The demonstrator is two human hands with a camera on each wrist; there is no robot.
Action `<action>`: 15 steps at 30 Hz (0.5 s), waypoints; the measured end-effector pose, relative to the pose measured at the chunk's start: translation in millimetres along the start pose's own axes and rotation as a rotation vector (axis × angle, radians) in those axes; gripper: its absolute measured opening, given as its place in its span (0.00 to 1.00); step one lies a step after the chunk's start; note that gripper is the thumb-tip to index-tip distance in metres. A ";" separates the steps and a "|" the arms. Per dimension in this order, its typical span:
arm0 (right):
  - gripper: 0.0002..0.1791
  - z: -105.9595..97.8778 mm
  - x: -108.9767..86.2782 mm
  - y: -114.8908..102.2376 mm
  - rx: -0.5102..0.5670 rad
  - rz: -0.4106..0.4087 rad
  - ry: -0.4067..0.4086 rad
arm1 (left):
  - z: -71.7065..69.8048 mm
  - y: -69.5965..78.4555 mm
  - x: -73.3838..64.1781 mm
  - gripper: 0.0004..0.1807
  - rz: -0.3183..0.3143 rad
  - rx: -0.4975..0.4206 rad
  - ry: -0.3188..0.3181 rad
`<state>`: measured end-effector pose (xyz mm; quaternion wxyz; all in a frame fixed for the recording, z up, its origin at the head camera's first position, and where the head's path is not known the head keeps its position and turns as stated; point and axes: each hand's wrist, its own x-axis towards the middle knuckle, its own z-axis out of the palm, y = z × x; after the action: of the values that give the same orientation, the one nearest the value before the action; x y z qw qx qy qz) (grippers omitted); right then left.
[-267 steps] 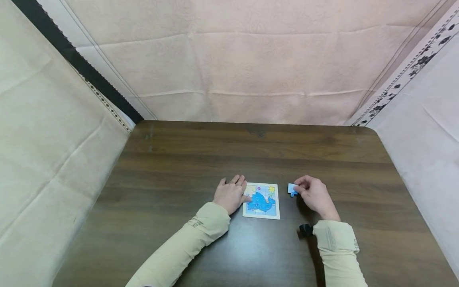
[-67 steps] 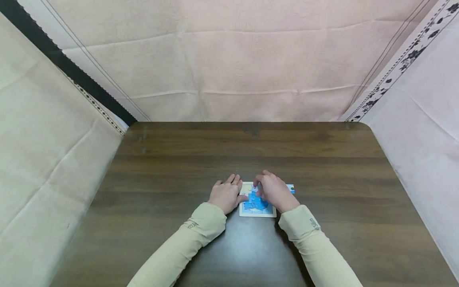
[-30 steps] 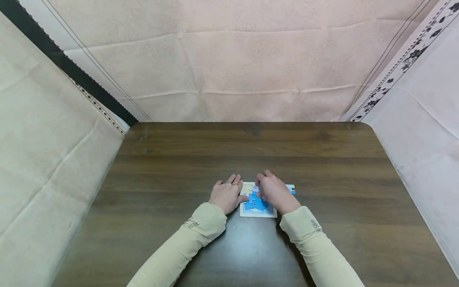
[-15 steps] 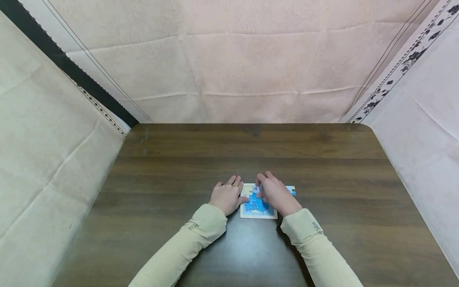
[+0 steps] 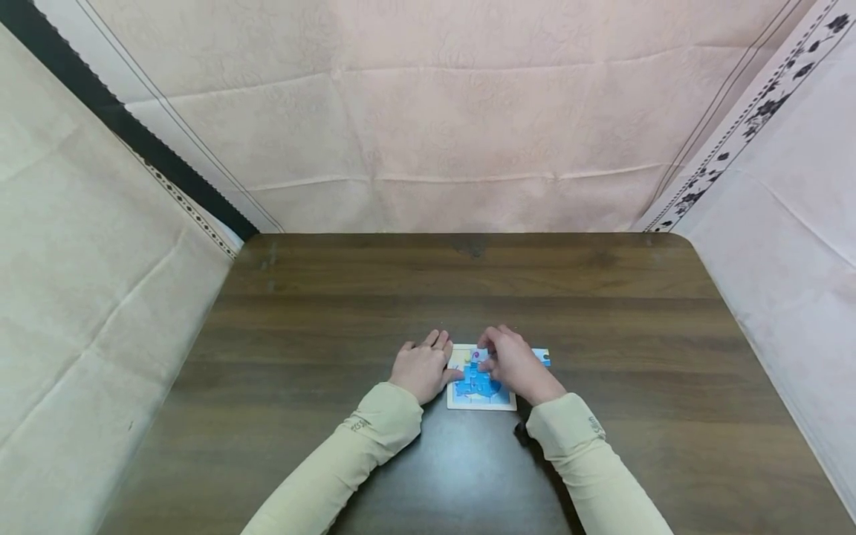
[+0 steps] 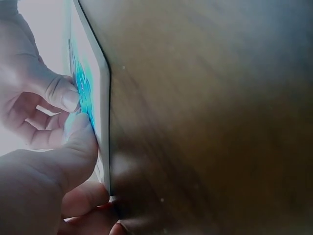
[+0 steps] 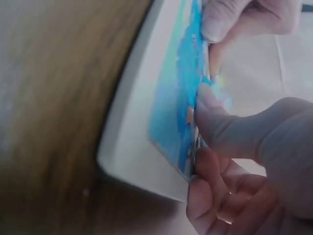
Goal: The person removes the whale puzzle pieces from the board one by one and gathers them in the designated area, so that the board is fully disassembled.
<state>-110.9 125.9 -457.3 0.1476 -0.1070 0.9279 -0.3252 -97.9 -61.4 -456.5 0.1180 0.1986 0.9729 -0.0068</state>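
The right hand (image 5: 515, 365) has its thumb and fingers bent in at the puzzle (image 5: 478, 387), which lies directly beneath them — from my end I can't tell whether they pinch anything there. Left of that grip I see the left hand (image 5: 421, 369), its fingers straight and its thumb laid across the puzzle's left edge. Just to the right of the grip a blue piece (image 5: 542, 357) shows, partly hidden by the hand — the brown table (image 5: 348, 327) stretches all around.

A brown wooden table (image 5: 334, 297) bears a puzzle board (image 5: 478, 407) and, apparently, a blue piece (image 5: 543, 355).
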 end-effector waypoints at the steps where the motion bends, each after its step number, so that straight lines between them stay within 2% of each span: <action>1: 0.14 0.2 -0.2 0.7 0.012 -0.001 0.004 | 0.4 -0.2 0.1 0.39 0.000 0.000 0.000; 11: 0.11 1.9 -1.2 2.2 0.091 0.014 0.030 | 3.8 -0.9 0.8 0.38 -0.001 0.007 0.009; 15: 0.11 4.0 -3.3 2.1 0.077 0.033 0.055 | 2.3 -0.7 0.0 0.39 -0.005 -0.005 0.006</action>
<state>-106.6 126.2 -461.0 0.1312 -0.0770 0.9202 -0.3608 -97.7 -62.2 -458.7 0.1155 0.1959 0.9738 -0.0040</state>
